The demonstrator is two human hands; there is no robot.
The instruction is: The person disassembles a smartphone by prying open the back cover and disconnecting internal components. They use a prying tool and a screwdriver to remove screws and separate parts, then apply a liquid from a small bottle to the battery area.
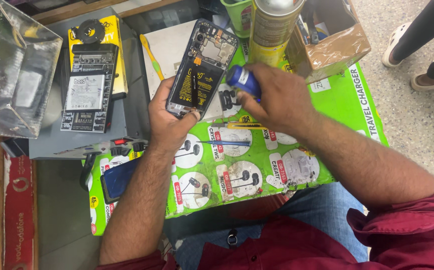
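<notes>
An opened phone, its back cover off and battery exposed, is gripped in the left hand, thumb across its lower edge; the fingers behind it are hidden. A small blue bottle is closed in the right hand, its lower part concealed by the fingers. Both are held above the far middle of a green printed mat. A blue-handled tool lies on the mat. A metal can is cut off at the far edge. A second phone lies at the mat's left edge. Speckled floor is seen to the right.
</notes>
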